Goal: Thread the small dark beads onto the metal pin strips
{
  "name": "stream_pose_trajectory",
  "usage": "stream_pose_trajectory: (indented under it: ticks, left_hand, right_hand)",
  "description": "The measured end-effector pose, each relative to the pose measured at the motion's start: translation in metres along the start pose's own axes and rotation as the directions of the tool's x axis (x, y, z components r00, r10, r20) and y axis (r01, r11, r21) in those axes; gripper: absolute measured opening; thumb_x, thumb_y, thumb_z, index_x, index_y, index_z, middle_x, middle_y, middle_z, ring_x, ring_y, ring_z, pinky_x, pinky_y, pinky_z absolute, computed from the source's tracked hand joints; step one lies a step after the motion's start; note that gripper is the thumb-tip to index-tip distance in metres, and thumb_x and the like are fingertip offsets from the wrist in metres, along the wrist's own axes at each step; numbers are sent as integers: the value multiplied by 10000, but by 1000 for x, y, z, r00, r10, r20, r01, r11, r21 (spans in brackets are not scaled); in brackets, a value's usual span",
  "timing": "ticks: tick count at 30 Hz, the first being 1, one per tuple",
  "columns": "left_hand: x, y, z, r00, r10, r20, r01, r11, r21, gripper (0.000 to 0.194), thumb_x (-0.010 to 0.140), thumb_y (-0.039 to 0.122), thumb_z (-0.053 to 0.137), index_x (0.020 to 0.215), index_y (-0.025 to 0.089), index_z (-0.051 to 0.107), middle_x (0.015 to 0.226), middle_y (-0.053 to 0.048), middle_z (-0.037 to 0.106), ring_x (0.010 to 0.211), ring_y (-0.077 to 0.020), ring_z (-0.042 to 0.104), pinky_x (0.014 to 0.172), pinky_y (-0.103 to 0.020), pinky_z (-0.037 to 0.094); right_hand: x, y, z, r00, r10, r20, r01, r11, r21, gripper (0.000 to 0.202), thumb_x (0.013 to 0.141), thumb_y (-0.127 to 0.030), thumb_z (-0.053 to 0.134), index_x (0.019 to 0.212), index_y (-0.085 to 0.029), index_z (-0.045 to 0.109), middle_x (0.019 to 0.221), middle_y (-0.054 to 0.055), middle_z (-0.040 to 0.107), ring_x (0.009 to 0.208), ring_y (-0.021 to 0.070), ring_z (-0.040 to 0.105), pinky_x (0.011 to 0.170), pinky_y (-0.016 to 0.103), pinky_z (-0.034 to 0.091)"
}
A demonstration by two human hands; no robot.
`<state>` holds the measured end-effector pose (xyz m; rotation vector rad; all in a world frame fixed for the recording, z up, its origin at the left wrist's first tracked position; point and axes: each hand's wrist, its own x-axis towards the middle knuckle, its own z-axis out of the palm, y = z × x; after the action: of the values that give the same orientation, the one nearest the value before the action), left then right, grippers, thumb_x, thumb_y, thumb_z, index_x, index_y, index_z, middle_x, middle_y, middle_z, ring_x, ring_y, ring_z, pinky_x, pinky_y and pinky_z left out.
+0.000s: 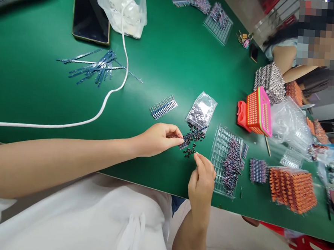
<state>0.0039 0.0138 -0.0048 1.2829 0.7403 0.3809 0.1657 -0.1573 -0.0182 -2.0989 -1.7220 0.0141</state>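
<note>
My left hand (160, 140) is closed in a pinch on one end of a narrow blue strip (196, 131) with thin metal leads. That strip slants up and right over a loose pile of small dark bead-like parts (189, 152). My right hand (202, 176) is at the pile's lower edge, thumb and forefinger pressed together; whatever is between them is too small to name. Just above the pile lies a clear plastic bag (202, 109) holding more dark parts. To the right, a clear compartment tray (218, 150) carries a heap of thin-leaded pieces (232, 163).
A strip with a row of leads (164, 107) lies above my left hand. Blue strips (98, 68), a white cable (106, 98), a phone (90, 16) and a bag (125, 11) are left. Baskets (254, 111) and orange stacks (291, 189) stand right. Another person sits across.
</note>
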Motion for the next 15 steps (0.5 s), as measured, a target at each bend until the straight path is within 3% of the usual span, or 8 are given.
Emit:
stream_pose_trajectory:
  ticks: [8,15]
  left_hand:
    - [3,-2,-1,1000,-1,-22,0,1000,-14,232,801,390,669,839,162,649,797,-23,680,792,-176,621,771,-319,468]
    - [2,-2,1,1000,1,-10,-1,1000,-23,225,804,380,665,838,158,649,801,-25,679,799,-174,622,775,-316,469]
  right_hand:
    - [2,-3,11,992,40,-122,-36,999,42,266,936,-122,499,1130,-221,652,987,69,622,967,191,561,852,378,486]
    - [-2,-6,19,992,1,-130,7,998,61,192,910,-129,575,1061,-209,662,951,58,628,928,183,556,831,365,492]
